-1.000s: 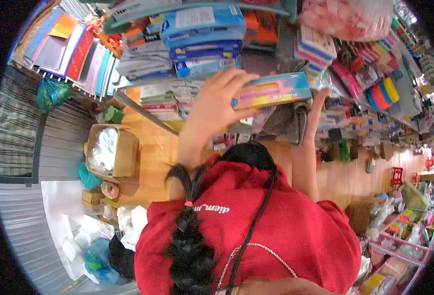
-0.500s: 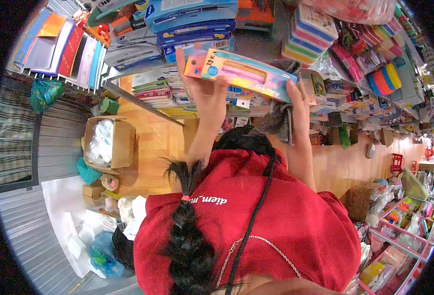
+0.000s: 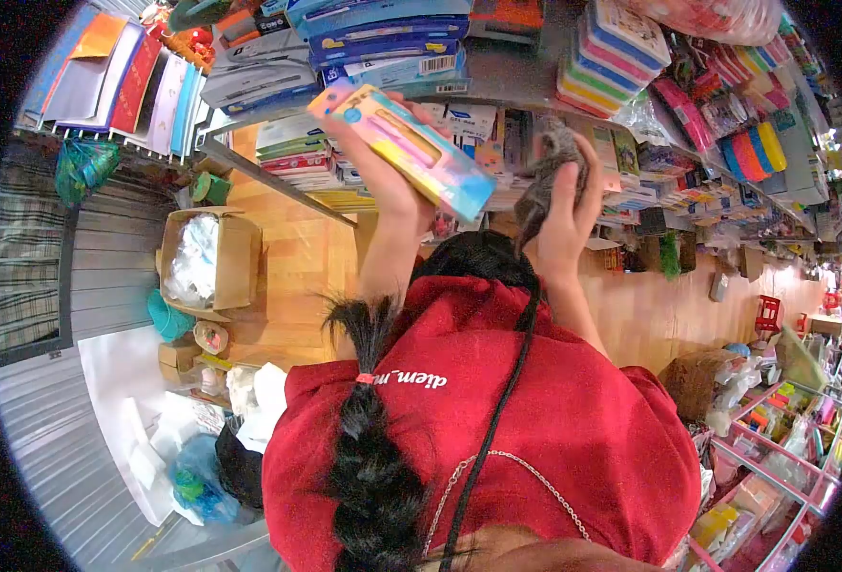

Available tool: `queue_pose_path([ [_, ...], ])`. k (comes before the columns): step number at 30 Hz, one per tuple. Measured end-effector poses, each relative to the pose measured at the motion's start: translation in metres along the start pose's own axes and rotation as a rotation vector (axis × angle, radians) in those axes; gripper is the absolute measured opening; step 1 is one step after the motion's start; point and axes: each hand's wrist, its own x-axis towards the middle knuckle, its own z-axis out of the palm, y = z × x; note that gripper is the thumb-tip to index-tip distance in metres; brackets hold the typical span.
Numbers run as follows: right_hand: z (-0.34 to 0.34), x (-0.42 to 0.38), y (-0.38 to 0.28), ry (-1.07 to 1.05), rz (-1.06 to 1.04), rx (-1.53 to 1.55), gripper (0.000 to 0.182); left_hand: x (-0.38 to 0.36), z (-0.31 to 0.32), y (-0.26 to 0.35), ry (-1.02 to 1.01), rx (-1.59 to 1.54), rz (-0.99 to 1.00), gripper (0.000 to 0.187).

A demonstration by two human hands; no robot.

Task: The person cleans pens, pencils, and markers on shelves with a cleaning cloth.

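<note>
A long pastel pink, yellow and blue box [image 3: 416, 153] with a cut-out window lies tilted in my left hand [image 3: 383, 176], its fingers closed around it from below. Handwriting and a round blue mark show near its upper left end. My right hand [image 3: 566, 205] grips a crumpled grey cloth [image 3: 545, 181], held apart from the box on its right. Both hands are raised in front of the shelf, just below stacked blue pen boxes [image 3: 392, 48].
Stacked books [image 3: 292, 153] stand on a lower shelf behind my hands. Colourful stacked packs [image 3: 612, 57] are at upper right. On the floor at left sits an open cardboard box [image 3: 240, 267] with white plastic. A pink-framed rack [image 3: 774, 467] stands at lower right.
My right hand has let go of the box's right end and moved slightly down with the cloth. The box has shifted left and tilted more steeply in my left hand.
</note>
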Motion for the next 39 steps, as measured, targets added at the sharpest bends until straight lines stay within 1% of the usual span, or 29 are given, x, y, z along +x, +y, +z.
queue_pose_path([
  [1, -0.003, 0.001, -0.001, -0.048, 0.019, 0.095, 0.029, 0.001, -0.001, 0.003, 0.034, 0.015, -0.044, 0.067],
  [2, -0.003, 0.001, 0.0, -0.206, -0.104, 0.016, 0.03, 0.003, -0.005, 0.002, 0.023, -0.006, -0.095, 0.069],
  [4, 0.001, -0.001, 0.001, -0.52, -0.35, -0.145, 0.035, 0.013, -0.017, -0.011, -0.082, 0.03, -0.16, 0.072],
  [5, 0.007, -0.005, -0.002, -0.559, -0.386, -0.233, 0.038, 0.015, -0.024, -0.018, -0.137, 0.048, -0.192, 0.074],
  [6, 0.018, -0.012, -0.006, -0.595, -0.421, -0.32, 0.04, 0.011, -0.026, -0.024, -0.406, -0.35, -0.349, 0.063],
  [7, 0.025, -0.016, -0.008, -0.631, -0.456, -0.409, 0.043, 0.001, -0.007, -0.016, -0.34, -0.279, -0.32, 0.064],
  [9, 0.031, -0.001, -0.009, -0.488, -0.453, -0.332, 0.043, -0.024, 0.029, -0.004, -0.202, -0.138, -0.258, 0.066],
  [10, 0.035, 0.009, -0.01, -0.415, -0.449, -0.292, 0.043, -0.023, 0.027, -0.014, -0.31, -0.157, -0.263, 0.059],
  [11, 0.038, 0.021, -0.011, -0.405, -0.438, -0.254, 0.043, -0.031, 0.021, -0.014, -0.282, 0.01, -0.283, 0.059],
  [14, 0.043, 0.042, -0.019, -0.379, -0.417, -0.186, 0.045, -0.036, 0.033, -0.009, -0.27, -0.025, -0.251, 0.059],
  [16, 0.046, 0.028, -0.026, -0.461, -0.439, -0.267, 0.046, -0.027, 0.032, -0.004, -0.298, -0.088, -0.209, 0.06],
  [18, 0.043, 0.012, -0.026, -0.572, -0.484, -0.367, 0.05, -0.025, 0.032, 0.006, -0.201, -0.109, -0.234, 0.061],
  [19, 0.039, 0.003, -0.024, -0.602, -0.457, -0.346, 0.049, -0.024, 0.029, 0.011, -0.15, -0.12, -0.248, 0.062],
  [20, 0.036, -0.005, -0.021, -0.633, -0.429, -0.325, 0.048, -0.019, 0.022, 0.011, -0.164, -0.12, -0.284, 0.069],
  [21, 0.033, -0.01, -0.018, -0.665, -0.402, -0.305, 0.048, -0.015, 0.014, 0.009, -0.179, -0.068, -0.273, 0.069],
  [23, 0.029, -0.012, -0.016, -0.665, -0.417, -0.313, 0.049, -0.011, 0.005, 0.003, -0.21, 0.036, -0.255, 0.071],
  [24, 0.027, -0.011, -0.016, -0.664, -0.443, -0.33, 0.049, -0.013, 0.012, 0.004, -0.191, 0.011, -0.238, 0.072],
  [27, 0.022, -0.011, -0.014, -0.641, -0.524, -0.311, 0.052, -0.004, 0.0, -0.003, -0.269, -0.008, -0.267, 0.076],
  [28, 0.02, -0.012, -0.011, -0.631, -0.553, -0.292, 0.054, -0.001, -0.002, -0.004, -0.317, -0.102, -0.291, 0.077],
  [30, 0.014, -0.02, -0.007, -0.444, -0.552, -0.23, 0.05, 0.001, -0.002, -0.004, -0.407, -0.294, -0.338, 0.079],
  [31, 0.012, -0.023, -0.006, -0.352, -0.548, -0.199, 0.048, 0.001, -0.001, -0.003, -0.4, -0.301, -0.353, 0.083],
  [32, 0.014, -0.023, -0.006, -0.214, -0.542, -0.106, 0.039, 0.002, 0.0, -0.001, -0.393, -0.308, -0.368, 0.086],
  [33, 0.013, -0.021, -0.008, -0.215, -0.53, -0.081, 0.035, 0.002, 0.002, 0.002, -0.386, -0.316, -0.383, 0.091],
  [35, 0.008, -0.017, -0.012, -0.213, -0.504, -0.031, 0.028, -0.001, 0.005, 0.006, -0.403, -0.289, -0.384, 0.09],
  [36, 0.005, -0.016, -0.015, -0.327, -0.542, -0.066, 0.023, -0.002, 0.007, 0.008, -0.394, -0.275, -0.385, 0.09],
  [37, 0.006, -0.017, -0.016, -0.398, -0.616, -0.109, 0.022, -0.004, 0.008, 0.008, -0.386, -0.261, -0.385, 0.09],
  [39, 0.007, -0.017, -0.016, -0.535, -0.761, -0.2, 0.02, -0.001, 0.005, 0.004, -0.494, -0.368, -0.404, 0.084],
])
